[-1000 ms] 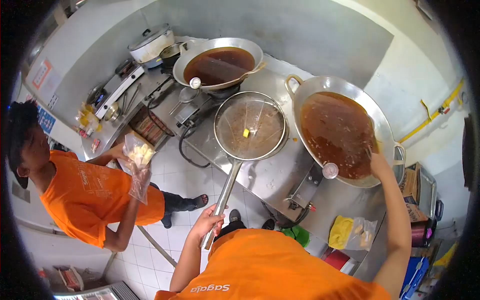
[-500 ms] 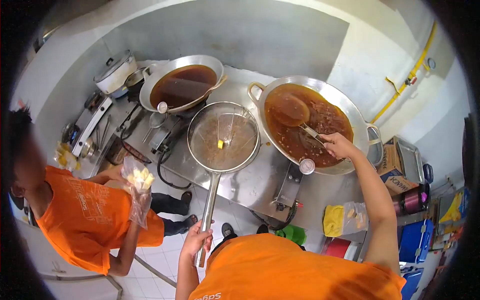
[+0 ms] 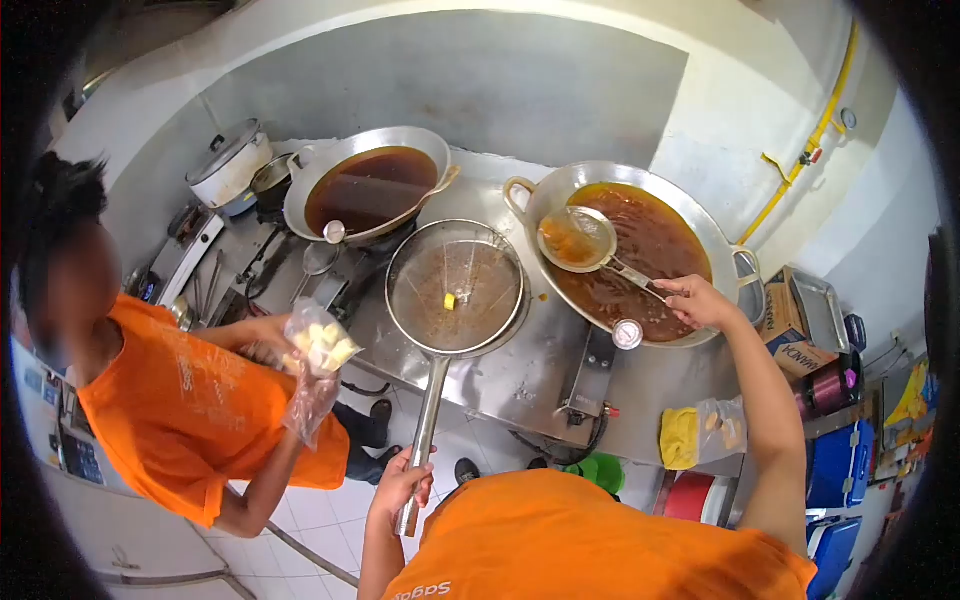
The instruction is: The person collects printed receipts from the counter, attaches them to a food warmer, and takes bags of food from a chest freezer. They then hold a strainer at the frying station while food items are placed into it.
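Observation:
My left hand (image 3: 403, 482) is wrapped round the long metal handle of a large round strainer (image 3: 480, 312). A small yellow piece (image 3: 450, 301) lies in its mesh, and another metal rim shows just below the strainer. My right hand (image 3: 695, 302) grips the handle of a smaller mesh skimmer (image 3: 580, 240). The skimmer's bowl is over the left side of the right wok (image 3: 728, 232), with an orange-brown patch in it. Dark brown oil (image 3: 660, 250) fills much of that wok. A dial thermometer (image 3: 627, 335) sits at its front rim.
A second wok (image 3: 425, 145) of dark oil stands at the back left. At my left, a co-worker in orange holds a clear bag of pale yellow chunks (image 3: 325, 350). A yellow cloth (image 3: 679, 438), cardboard box (image 3: 790, 325) and blue cooler (image 3: 838, 465) are at the right.
The skimmer has come up out of the oil, and fewer bits show in the oil around it. The co-worker's bag has moved right, closer to the large strainer.

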The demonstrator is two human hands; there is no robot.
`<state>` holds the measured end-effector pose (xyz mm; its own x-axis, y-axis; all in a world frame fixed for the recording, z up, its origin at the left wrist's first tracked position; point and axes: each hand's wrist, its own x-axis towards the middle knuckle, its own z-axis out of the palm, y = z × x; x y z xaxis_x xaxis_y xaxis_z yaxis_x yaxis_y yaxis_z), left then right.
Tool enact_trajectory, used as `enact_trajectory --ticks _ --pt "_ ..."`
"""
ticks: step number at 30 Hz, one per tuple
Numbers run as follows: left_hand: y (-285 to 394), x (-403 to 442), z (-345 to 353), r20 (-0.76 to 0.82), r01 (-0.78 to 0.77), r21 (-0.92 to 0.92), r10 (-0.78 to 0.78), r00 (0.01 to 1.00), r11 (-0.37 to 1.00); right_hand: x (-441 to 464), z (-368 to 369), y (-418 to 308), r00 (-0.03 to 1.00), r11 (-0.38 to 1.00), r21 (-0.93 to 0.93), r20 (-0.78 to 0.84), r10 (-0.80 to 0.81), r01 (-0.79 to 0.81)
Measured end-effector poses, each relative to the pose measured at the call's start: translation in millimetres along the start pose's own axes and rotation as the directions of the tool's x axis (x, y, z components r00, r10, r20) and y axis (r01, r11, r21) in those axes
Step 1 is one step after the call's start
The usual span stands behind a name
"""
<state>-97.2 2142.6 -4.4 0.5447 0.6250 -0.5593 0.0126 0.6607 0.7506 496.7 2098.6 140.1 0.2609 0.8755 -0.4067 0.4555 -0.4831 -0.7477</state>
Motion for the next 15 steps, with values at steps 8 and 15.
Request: enact_trajectory --ticks 8,15 --pt "-18 -54 -26 0.012 0.035 0.012 -0.035 0.999 0.999 -22 39 -64 0.94 0.908 -0.344 -0.149 -0.306 0.241" --pt "-30 -93 -33 0.011 0.106 -0.021 -0.106 0.994 0.994 -8 155 -103 0.9 0.666 -0.738 -0.212 -0.382 0.109"
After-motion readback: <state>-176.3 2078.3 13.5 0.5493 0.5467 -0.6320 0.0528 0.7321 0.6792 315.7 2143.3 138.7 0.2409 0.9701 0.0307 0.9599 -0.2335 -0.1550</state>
